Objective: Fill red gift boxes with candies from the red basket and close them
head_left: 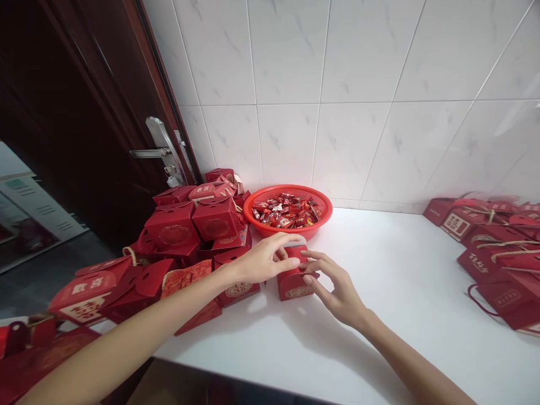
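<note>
A small red candy box [294, 286] stands on the white table with its top flaps part folded and a gold pattern low on its front. My left hand [265, 260] grips it from the left, fingers over the pale-edged back flap and thumb stretched across the top. From the right, my right hand [333, 284] holds the side, its thumb and fingers curved around a flap. Just behind the box sits a red plastic basket [323, 221] of wrapped candies [291, 209]. My left hand hides part of the box's top.
Many red gift boxes [172, 225] are piled at the left, some with rope handles. More red boxes [485, 259] lie at the right by the tiled wall [358, 140]. A dark door with a metal handle [152, 153] is at the left. The white table's [253, 351] front edge runs below.
</note>
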### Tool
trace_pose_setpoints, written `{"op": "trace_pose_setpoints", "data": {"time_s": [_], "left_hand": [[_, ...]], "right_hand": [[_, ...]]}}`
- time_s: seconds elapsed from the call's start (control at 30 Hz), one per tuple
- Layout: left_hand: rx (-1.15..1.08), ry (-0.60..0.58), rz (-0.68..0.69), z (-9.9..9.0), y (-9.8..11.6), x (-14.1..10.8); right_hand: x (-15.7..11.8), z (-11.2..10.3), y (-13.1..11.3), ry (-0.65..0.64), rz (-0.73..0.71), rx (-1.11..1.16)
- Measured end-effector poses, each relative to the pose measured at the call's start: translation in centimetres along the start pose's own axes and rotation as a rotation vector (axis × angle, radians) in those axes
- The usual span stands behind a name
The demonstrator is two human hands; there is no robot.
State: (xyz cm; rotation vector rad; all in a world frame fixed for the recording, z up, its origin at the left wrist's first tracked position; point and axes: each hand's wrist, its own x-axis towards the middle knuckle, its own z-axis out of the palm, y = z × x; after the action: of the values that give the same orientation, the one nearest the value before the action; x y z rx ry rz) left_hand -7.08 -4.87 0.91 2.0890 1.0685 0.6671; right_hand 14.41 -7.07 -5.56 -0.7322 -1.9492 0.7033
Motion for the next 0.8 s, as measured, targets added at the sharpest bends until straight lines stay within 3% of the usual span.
{"op": "trace_pose_setpoints", "data": {"time_s": [0.17, 0.27, 0.37, 0.53, 0.8], "left_hand": [[0.328, 0.276, -0.051, 0.4, -0.9, 0.0], [0.499, 0.354, -0.098, 0.4, -1.2, 0.0], [0.52, 0.3, -0.13, 0.4, -1.1, -0.3], [0.424, 0.165, -0.128, 0.4, -0.9, -0.6], [0.325, 0.058, -0.085, 0.2, -0.9, -1.0]], "right_hand": [[-0.2, 0.1, -0.1, 0.04, 0.044, 0.011], [-0.2, 0.2, 0.0, 0.078, 0.014, 0.013], [-0.2, 0.4, 0.3, 0.117, -0.002, -0.005], [-0.2, 1.1, 1.2, 0.175, 0.131, -0.045], [-0.4, 1.8, 2.2, 0.158, 0.196, 0.04]]}}
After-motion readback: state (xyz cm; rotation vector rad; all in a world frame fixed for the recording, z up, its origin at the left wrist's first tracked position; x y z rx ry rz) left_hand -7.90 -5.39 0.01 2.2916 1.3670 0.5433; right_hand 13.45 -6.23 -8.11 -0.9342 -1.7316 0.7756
